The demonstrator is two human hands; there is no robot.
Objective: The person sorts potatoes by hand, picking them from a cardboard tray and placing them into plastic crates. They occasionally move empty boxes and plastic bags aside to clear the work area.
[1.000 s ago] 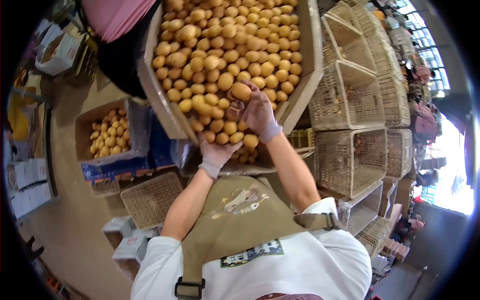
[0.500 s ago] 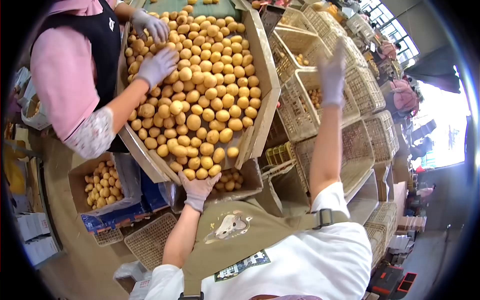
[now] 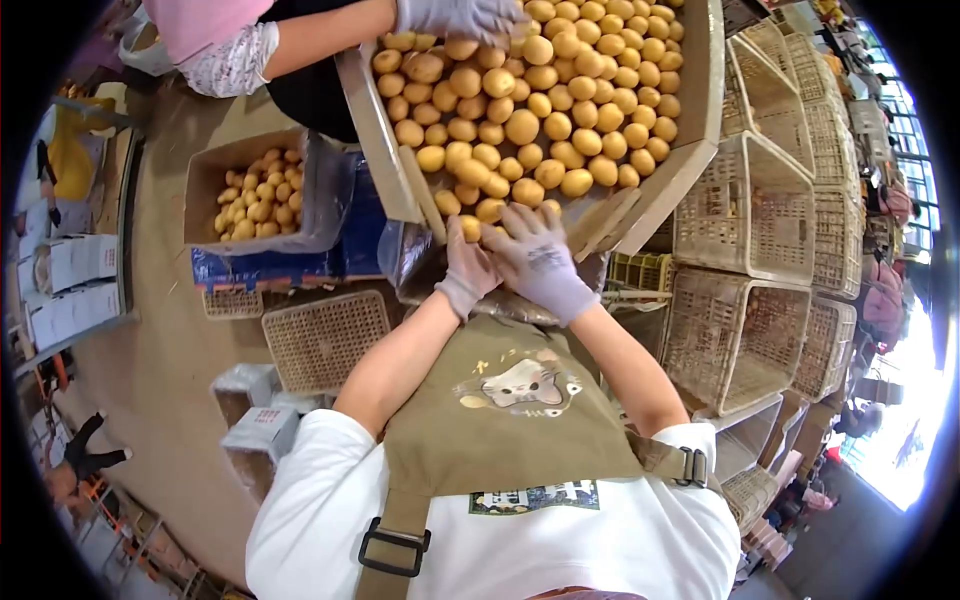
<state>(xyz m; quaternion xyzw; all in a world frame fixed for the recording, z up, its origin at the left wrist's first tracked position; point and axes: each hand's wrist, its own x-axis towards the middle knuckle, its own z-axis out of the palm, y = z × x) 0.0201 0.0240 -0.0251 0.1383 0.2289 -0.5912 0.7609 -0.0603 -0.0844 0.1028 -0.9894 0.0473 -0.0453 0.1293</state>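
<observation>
Many round yellow-brown potatoes [image 3: 522,127] lie on a wooden-sided sorting tray [image 3: 690,170] that narrows towards me. At its near mouth, my gloved left hand [image 3: 472,272] is cupped around a potato [image 3: 469,229], fingers on its left side. My gloved right hand [image 3: 538,258] lies beside it, palm down, its spread fingertips against potatoes at the lip. What is under the right palm is hidden. Beneath both hands is a plastic-lined box [image 3: 415,262], mostly covered by my arms and apron.
A co-worker's gloved hand [image 3: 465,18] reaches over the far left of the tray. At left, a lined box of potatoes [image 3: 318,190] stands on a blue support [image 3: 365,240]. Stacked plastic crates [image 3: 745,205] line the right side; an upturned crate [image 3: 325,340] lies at lower left.
My right hand has come down from its raised position at the right, over the crates, to the tray mouth beside my left hand. The view has shifted, so the tray appears farther right and higher.
</observation>
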